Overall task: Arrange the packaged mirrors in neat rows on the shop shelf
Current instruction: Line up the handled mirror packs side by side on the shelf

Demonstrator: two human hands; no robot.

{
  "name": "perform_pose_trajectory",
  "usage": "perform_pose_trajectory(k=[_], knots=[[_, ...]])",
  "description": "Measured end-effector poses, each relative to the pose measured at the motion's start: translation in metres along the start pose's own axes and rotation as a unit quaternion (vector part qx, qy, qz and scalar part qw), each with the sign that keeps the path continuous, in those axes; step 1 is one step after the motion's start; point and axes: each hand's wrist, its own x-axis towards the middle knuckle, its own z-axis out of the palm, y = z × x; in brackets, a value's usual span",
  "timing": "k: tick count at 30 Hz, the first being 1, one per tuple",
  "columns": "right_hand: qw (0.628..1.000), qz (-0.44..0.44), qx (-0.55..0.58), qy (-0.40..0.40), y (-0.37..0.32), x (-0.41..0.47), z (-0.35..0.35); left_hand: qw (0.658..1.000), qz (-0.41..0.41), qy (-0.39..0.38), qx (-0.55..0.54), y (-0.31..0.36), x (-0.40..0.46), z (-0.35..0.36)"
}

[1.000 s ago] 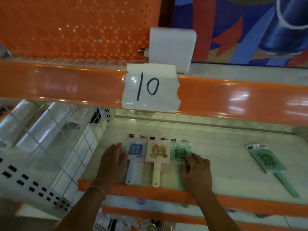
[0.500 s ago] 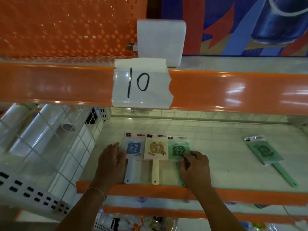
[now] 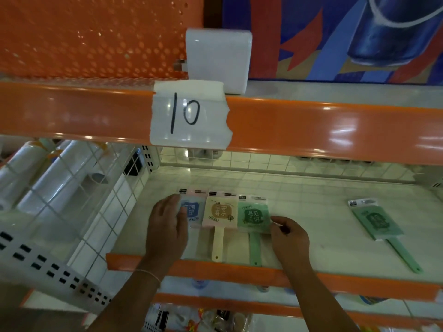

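Three packaged hand mirrors lie side by side at the front left of the white shelf (image 3: 299, 212): a blue one (image 3: 193, 210), a cream one (image 3: 219, 213) and a green one (image 3: 254, 216), handles pointing at me. My left hand (image 3: 166, 228) lies flat with fingers spread over the blue mirror's left part and hides its handle. My right hand (image 3: 288, 236) sits at the green mirror's right edge, thumb and fingertips pinched at the packet's corner. A second green mirror (image 3: 376, 222) lies alone, slanted, far to the right.
An orange upper shelf rail (image 3: 311, 125) with a paper tag marked 10 (image 3: 189, 116) overhangs the shelf. A white box (image 3: 218, 58) stands above it. A wire grid divider (image 3: 79, 195) with white rolls behind it bounds the left side. An orange lip (image 3: 239, 271) edges the shelf front.
My right hand slid off the green mirror's face to its right edge, uncovering its handle. My left hand shifted up over the blue mirror. The view moved closer.
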Motion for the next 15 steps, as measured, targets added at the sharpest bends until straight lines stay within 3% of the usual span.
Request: perform_pose_trajectory(k=[4, 6, 11, 15], knots=[[0.988, 0.092, 0.117, -0.042, -0.009, 0.011, -0.022, 0.993, 0.114, -0.037, -0.020, 0.059, -0.007, 0.033], [0.988, 0.088, 0.122, -0.045, -0.008, 0.015, -0.042, 0.987, 0.142, -0.076, -0.026, 0.088, -0.010, 0.056], [1.000, 0.023, -0.013, 0.006, 0.016, 0.027, -0.114, 0.969, 0.192, -0.155, -0.031, 0.151, -0.019, 0.117], [0.987, -0.006, -0.134, 0.091, 0.041, 0.051, -0.173, 0.957, 0.153, -0.239, -0.055, 0.192, -0.027, 0.159]])
